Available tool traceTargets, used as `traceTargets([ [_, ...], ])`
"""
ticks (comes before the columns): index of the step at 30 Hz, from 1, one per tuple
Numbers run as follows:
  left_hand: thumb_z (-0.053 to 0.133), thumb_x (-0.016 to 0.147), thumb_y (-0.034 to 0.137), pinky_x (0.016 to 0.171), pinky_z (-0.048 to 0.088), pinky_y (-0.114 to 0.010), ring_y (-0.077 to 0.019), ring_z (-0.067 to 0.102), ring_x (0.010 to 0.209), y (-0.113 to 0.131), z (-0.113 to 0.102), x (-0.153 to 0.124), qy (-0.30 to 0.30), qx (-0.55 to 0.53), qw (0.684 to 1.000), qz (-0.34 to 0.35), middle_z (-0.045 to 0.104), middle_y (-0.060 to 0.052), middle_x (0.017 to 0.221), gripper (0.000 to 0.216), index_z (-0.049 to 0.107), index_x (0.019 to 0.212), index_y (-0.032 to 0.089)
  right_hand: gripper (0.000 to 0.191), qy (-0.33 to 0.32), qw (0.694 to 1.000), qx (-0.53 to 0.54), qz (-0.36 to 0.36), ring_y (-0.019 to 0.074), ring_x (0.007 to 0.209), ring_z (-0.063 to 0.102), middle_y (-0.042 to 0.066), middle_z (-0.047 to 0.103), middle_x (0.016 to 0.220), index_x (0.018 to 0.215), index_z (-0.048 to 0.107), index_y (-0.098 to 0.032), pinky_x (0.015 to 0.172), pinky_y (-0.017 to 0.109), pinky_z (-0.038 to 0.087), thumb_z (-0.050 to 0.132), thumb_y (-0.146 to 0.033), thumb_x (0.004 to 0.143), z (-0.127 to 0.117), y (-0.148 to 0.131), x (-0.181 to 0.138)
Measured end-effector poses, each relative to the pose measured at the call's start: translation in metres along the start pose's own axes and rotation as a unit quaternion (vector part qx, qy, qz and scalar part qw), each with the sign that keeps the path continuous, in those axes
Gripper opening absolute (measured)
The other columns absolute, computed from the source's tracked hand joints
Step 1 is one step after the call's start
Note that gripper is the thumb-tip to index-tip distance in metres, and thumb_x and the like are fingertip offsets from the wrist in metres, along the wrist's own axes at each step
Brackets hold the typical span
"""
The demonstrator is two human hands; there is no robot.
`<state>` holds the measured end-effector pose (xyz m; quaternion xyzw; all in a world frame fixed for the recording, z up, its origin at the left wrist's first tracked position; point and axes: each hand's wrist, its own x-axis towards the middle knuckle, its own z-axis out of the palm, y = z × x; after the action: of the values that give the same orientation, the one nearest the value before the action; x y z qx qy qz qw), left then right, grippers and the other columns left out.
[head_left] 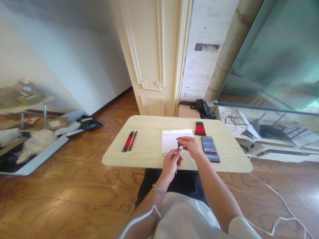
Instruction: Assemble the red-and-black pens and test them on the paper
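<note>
The dark pen (178, 145) was up near the middle of the near edge of the surface (147, 129), seen against a paper sheet (167, 141). Our left hand (171, 162) curled round its lower part, seemingly to steady it, while our right hand (189, 145) pinched the upper end, a grip that suited fine handling. Toward the left edge we had three red-and-black pens (129, 141) lying side by side; toward the far right corner, a tight row of pens (200, 129), perhaps grouped for tidiness. Nearer us than that row lay a phone (209, 148).
</note>
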<state>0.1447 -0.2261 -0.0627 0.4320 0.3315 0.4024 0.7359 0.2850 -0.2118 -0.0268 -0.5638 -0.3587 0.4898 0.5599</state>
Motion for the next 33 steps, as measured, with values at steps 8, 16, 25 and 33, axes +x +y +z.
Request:
traceTargets([
  [8,0.066,0.076,0.045,0.040,0.026,-0.018,-0.0062,0.045,0.043,-0.005,-0.010,-0.007,0.012,-0.030,0.999,-0.001,0.056,0.002,0.061,0.039,0.059,0.099,0.015,0.038,0.029,0.998,-0.038,-0.051,0.0107,0.059,0.054,0.002,0.064,0.070,0.093,0.068,-0.017,0.054,0.022,0.037,0.066,-0.049,0.072,-0.003,0.001,0.037],
  [16,0.067,0.075,0.046,0.040,0.025,-0.017,-0.0044,0.043,0.041,-0.006,-0.022,-0.008,0.039,-0.058,0.998,0.008,0.056,0.003,0.060,0.040,0.058,0.100,0.016,0.016,0.110,0.860,-0.494,-0.065,0.0175,0.076,0.061,0.006,0.069,0.079,0.082,0.066,-0.019,0.067,0.026,0.038,0.063,-0.034,0.077,0.027,0.028,0.046],
  [25,0.066,0.077,0.044,0.040,0.023,-0.016,-0.0044,0.043,0.043,-0.004,-0.018,-0.004,0.034,-0.075,0.997,0.007,0.055,0.003,0.061,0.038,0.058,0.102,0.016,0.032,0.102,0.880,-0.448,-0.117,0.0151,0.068,0.059,0.004,0.068,0.074,0.076,0.065,-0.019,0.063,0.025,0.036,0.048,-0.044,0.088,0.021,0.023,0.032],
  [33,0.067,0.075,0.045,0.041,0.025,-0.018,-0.0051,0.044,0.043,-0.003,-0.005,-0.006,0.015,-0.063,0.998,0.001,0.055,0.003,0.060,0.037,0.060,0.097,0.016,0.033,0.017,0.965,-0.231,-0.123,0.0136,0.061,0.056,0.001,0.064,0.066,0.079,0.066,-0.017,0.057,0.023,0.040,0.055,-0.048,0.080,0.013,0.025,-0.008],
])
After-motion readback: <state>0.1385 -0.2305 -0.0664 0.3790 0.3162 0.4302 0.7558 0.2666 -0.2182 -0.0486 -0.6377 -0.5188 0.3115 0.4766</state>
